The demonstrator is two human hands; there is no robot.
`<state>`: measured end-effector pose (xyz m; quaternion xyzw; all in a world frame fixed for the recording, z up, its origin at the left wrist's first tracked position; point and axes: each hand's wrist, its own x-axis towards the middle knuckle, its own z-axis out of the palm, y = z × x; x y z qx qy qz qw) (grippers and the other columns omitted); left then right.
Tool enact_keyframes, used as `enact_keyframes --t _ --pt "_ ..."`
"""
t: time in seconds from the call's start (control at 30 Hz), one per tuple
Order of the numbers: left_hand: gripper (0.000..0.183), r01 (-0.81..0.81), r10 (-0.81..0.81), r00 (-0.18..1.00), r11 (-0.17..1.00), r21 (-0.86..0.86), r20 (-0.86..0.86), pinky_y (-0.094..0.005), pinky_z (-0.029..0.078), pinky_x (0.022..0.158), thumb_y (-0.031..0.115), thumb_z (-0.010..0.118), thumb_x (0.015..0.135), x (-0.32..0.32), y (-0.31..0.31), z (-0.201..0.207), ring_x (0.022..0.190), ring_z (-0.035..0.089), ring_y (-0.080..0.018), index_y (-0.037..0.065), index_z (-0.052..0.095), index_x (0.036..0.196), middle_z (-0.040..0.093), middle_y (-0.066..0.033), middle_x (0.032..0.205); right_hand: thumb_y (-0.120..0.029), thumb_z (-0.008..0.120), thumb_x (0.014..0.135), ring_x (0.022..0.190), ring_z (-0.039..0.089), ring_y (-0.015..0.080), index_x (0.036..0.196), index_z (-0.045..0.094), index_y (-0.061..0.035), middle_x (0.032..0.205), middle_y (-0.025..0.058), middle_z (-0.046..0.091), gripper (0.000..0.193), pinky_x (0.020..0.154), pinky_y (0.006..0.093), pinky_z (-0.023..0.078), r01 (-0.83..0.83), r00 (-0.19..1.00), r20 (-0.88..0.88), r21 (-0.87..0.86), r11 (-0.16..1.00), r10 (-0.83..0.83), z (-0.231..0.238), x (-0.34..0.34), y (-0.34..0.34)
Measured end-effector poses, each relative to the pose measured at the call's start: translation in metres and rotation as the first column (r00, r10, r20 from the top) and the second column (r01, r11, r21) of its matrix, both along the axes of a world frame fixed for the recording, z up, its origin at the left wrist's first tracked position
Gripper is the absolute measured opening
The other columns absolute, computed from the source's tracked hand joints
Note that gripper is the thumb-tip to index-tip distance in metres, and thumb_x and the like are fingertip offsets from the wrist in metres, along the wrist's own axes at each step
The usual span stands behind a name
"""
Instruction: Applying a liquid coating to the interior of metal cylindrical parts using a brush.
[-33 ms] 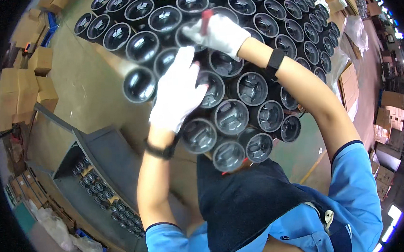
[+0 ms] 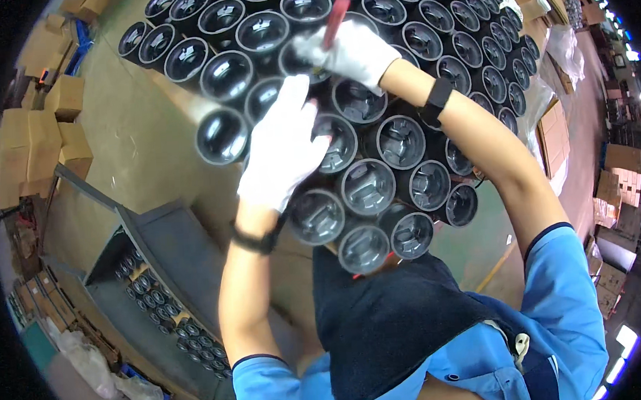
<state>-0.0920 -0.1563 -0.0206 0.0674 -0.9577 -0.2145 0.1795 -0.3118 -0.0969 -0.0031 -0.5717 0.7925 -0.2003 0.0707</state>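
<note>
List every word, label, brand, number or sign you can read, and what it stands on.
None can be read.
Red stick in the right hand: blurred, nothing legible.
Black cylinders: no lettering I can make out.
Cartons at left: no legible print.
Cartons at far right: too small to read any marks.

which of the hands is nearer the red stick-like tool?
Right. The right hand grips the red tool, which sticks up from it; the left hand is apart from it, lower and to the left, over the dark cups.
</note>
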Motion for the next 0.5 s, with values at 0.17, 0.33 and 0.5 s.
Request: enact_keyframes --t 0.17,0.33,0.5 --pt "0.053 -0.016 0.017 0.999 1.000 -0.009 0.052 -0.0393 0.045 0.108 0.024 0.077 0.073 0.000 0.003 0.003 0.137 0.047 -0.0332 -0.002 0.066 0.119 0.046 -0.0202 0.148 -0.051 0.060 0.096 0.069 0.067 0.0167 0.086 0.074 -0.0085 0.079 0.0092 0.074 0.046 0.065 0.0315 0.052 0.250 0.749 0.641 -0.040 0.967 -0.168 0.009 -0.006 -0.010" --pt "0.055 -0.029 0.029 0.996 1.000 -0.003 0.088 -0.0396 0.045 0.108 0.026 0.076 0.074 -0.004 0.005 0.005 0.137 0.046 -0.0336 0.000 0.066 0.121 0.045 -0.0201 0.150 -0.062 0.057 0.094 0.076 0.069 0.0317 0.085 0.071 -0.0073 0.076 0.0157 0.069 0.057 0.070 0.0399 0.053 0.183 0.938 0.330 -0.210 0.960 -0.107 -0.010 0.002 -0.025" --pt "0.056 -0.014 0.016 0.997 1.000 -0.014 0.077 -0.0398 0.044 0.109 0.024 0.076 0.074 -0.004 0.005 0.005 0.137 0.046 -0.0343 0.001 0.064 0.123 0.044 -0.0204 0.150 -0.059 0.053 0.096 0.079 0.068 0.0356 0.086 0.071 -0.0064 0.076 0.0172 0.068 0.057 0.073 0.0413 0.053 0.195 0.922 0.371 -0.198 0.961 -0.110 -0.020 0.020 -0.014"
